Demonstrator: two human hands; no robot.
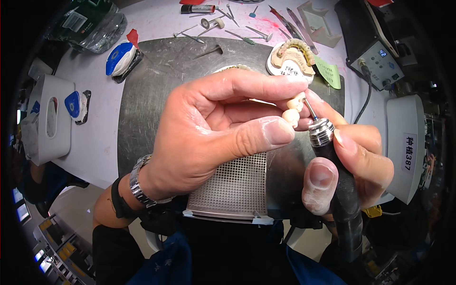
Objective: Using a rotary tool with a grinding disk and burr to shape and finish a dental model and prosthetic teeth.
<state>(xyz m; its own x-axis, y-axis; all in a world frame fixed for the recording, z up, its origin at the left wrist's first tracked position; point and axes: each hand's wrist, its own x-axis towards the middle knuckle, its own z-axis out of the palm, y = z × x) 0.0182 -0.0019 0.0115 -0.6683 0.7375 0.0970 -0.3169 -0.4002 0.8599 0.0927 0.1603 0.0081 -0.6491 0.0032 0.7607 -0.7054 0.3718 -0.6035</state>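
Observation:
Between the thumb and fingers of my left hand (209, 123) is a small dental bridge (291, 116) of cream-coloured tooth crowns. My right hand (354, 161) grips a black dental handpiece (339, 190) with a ridged metal collar. Its thin bur (310, 108) points up and left, its tip at or very close to the upper crown; contact cannot be made out. Just beyond my fingers stands a plaster dental model (290, 64) with a row of teeth. A second model behind my left hand is mostly hidden.
A perforated metal grille (232, 185) lies below my hands on a dark metal plate (142, 104). Loose burs and polishing tips (218, 23) lie at the back, near tweezers (287, 21). A control box (375, 52) stands back right; blue-and-white blocks (120, 59) sit left.

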